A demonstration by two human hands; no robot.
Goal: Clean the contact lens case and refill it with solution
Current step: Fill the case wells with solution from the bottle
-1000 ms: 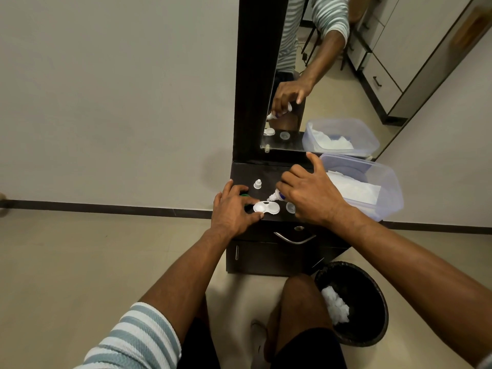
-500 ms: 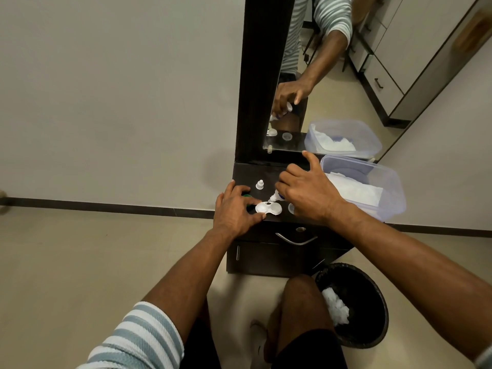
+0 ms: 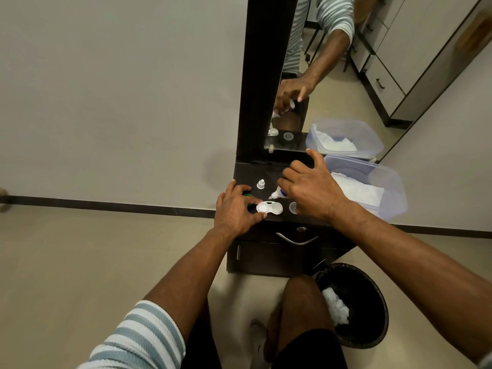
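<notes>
Soft, even indoor light, moderately bright, with no hard glare. A faint blurred shadow lies on the wall [image 3: 221, 169] just left of the hands [image 3: 314, 193]. The dark table [image 3: 266, 171] under them swallows detail. Wide-angle distortion bends the skirting line [image 3: 106, 205] and stretches the forearms toward the lower edges. Focus is fairly sharp throughout; the striped sleeve [image 3: 138, 339] nearest the camera is slightly soft.

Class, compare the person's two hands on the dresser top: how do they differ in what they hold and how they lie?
The left hand steadies the white contact lens case flat on the dresser top; the right hand grips the solution bottle.
The left hand lies low; the right is raised, tilting the nozzle down towards the case.
Both work on the case.
</notes>
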